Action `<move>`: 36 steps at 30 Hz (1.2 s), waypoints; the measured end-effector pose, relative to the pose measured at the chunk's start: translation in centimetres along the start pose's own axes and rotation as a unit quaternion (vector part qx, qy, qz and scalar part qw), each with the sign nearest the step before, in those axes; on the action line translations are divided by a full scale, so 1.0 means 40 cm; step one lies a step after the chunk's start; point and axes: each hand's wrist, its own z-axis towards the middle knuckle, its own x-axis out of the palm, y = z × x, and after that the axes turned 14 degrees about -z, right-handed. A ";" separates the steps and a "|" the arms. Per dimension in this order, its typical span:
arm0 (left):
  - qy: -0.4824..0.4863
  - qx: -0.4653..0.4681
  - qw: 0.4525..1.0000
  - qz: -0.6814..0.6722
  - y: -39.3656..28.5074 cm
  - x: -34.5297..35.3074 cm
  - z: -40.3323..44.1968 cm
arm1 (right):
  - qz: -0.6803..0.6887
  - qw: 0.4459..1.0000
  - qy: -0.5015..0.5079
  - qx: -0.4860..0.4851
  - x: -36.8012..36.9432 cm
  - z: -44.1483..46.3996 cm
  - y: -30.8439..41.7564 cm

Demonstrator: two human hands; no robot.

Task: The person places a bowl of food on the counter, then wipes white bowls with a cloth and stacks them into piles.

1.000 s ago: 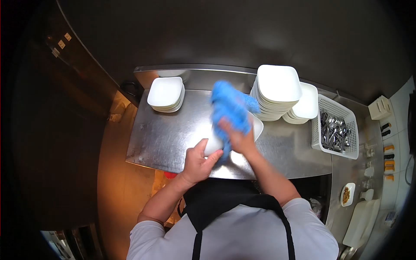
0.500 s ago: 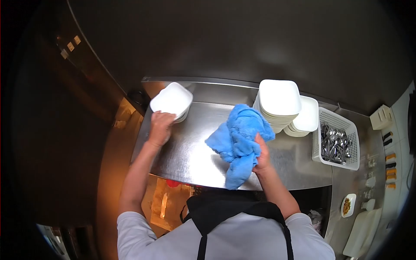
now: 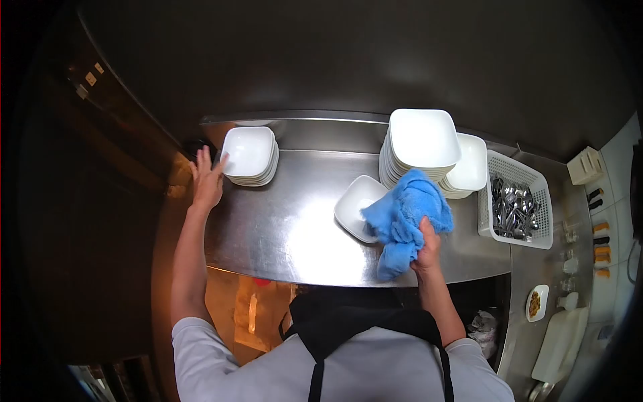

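Observation:
My left hand (image 3: 208, 179) is open, its fingers spread beside the left edge of a short stack of white square dishes (image 3: 248, 152). A fingertip overlaps the top dish's edge; whether it touches is hard to tell. Bunched in my right hand (image 3: 428, 249) is a fluffy blue cloth (image 3: 410, 211). A single white dish (image 3: 355, 206) lies on the steel counter (image 3: 295, 228), partly covered by the cloth. Right behind the cloth rises a tall stack of white square dishes (image 3: 424, 139), with a lower stack (image 3: 471, 163) to its right.
A white perforated basket (image 3: 490, 201) of metal cutlery stands at the right. Farther right are a small dish of food (image 3: 534, 309), a white board (image 3: 560, 345), a knife block (image 3: 587, 167) and several knives. A raised steel edge runs along the counter's back.
My left hand has come off the left stack, where the dish it held now rests on top. My right hand has moved right with the cloth, and a single dish shows beside it.

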 end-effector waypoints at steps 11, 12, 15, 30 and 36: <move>0.182 -0.136 0.843 -0.488 -0.731 0.196 -0.247 | -0.740 0.612 0.095 -0.262 0.105 0.170 -0.252; 0.158 -0.121 0.863 -0.465 -0.737 0.241 -0.242 | -0.739 0.627 0.115 -0.219 0.117 0.161 -0.248; 0.147 -0.061 0.921 -0.356 -0.723 0.352 -0.270 | -0.671 0.717 0.176 -0.069 0.164 0.123 -0.157; 0.110 -0.116 0.920 -0.357 -0.750 0.275 -0.246 | -0.707 0.682 0.102 -0.154 0.169 0.132 -0.194; 0.111 -0.114 0.937 -0.313 -0.759 0.221 -0.232 | 0.025 0.955 0.185 0.231 0.152 0.151 -0.077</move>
